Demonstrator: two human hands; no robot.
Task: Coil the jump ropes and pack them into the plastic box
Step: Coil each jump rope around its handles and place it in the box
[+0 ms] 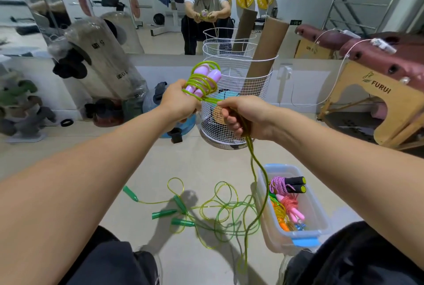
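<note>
My left hand [177,101] grips the two purple handles [206,77] of a jump rope, with its green cord [202,85] wound in several turns around them. My right hand [243,114] grips the same cord just beside the handles; the doubled loose end [259,183] hangs from my fist down toward the floor. Tangled jump ropes with green handles [181,212] lie on the floor between my knees. The clear plastic box [319,213] stands at the lower right, holding several coiled ropes, one with black handles [296,183].
A white wire basket [257,85] with cardboard tubes stands straight ahead, behind my hands. A mirror on the wall reflects a seated person. A maroon massage table [378,55] stands at the right, wrapped gear and dumbbells at the left.
</note>
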